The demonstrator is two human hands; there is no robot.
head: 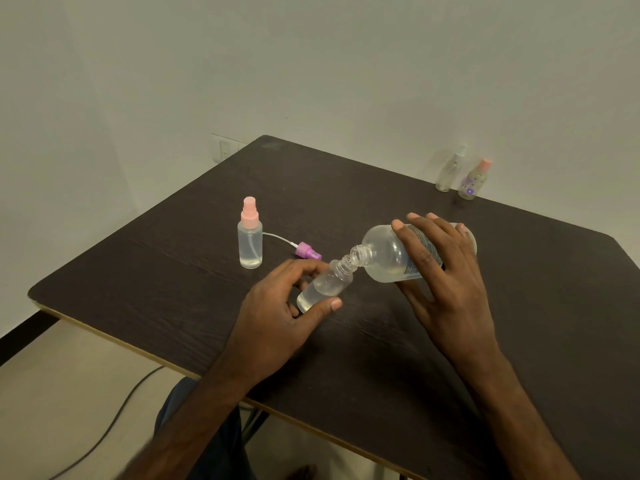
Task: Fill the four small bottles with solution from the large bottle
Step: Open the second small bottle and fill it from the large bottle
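**Between Both Hands: Neck-to-Neck Pouring**

Left hand (277,313) is gripping the uncapped small bottle (325,285), thumb and curled fingers clamped round its tilted body. Right hand (446,271) is clasping the large bottle (384,258), fingers over it and thumb under, its mouth meeting the small bottle's mouth. Beyond the left fingertips, a pink-capped bottle (250,237) is standing beside a loose purple sprayer (307,251).

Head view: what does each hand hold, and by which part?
Left hand grips the small bottle by its lower body; right hand grips the large bottle around its body.
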